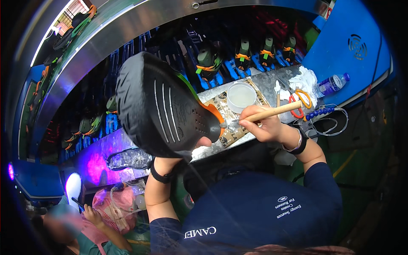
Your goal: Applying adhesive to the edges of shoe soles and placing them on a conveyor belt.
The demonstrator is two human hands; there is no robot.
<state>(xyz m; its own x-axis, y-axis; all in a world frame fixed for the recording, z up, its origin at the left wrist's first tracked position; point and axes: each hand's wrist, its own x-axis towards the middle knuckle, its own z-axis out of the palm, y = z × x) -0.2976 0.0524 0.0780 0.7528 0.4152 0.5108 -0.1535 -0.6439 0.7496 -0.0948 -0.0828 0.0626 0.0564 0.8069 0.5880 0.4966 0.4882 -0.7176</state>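
Note:
A large black shoe [182, 112] with green and orange edging is held up close in my left hand [203, 143]. Most of that hand is hidden behind the shoe; the thumb wraps its lower edge. My right hand [268, 127] pinches a brush with a pale wooden handle [276, 110]. The brush's tip is at the orange edge of the shoe; I cannot tell if they touch. Just beyond the right hand, a round translucent tub [241, 97] of cloudy liquid stands on a printed brown sheet [233, 135].
Scissors with red and orange handles [302, 98], crumpled white tissue [304, 80] and a bottle [333, 85] lie at the right. Behind, shoes [242, 55] sit on blue racks in a machine. A co-worker's hand [92, 214] works at the lower left, near a white sole [73, 187].

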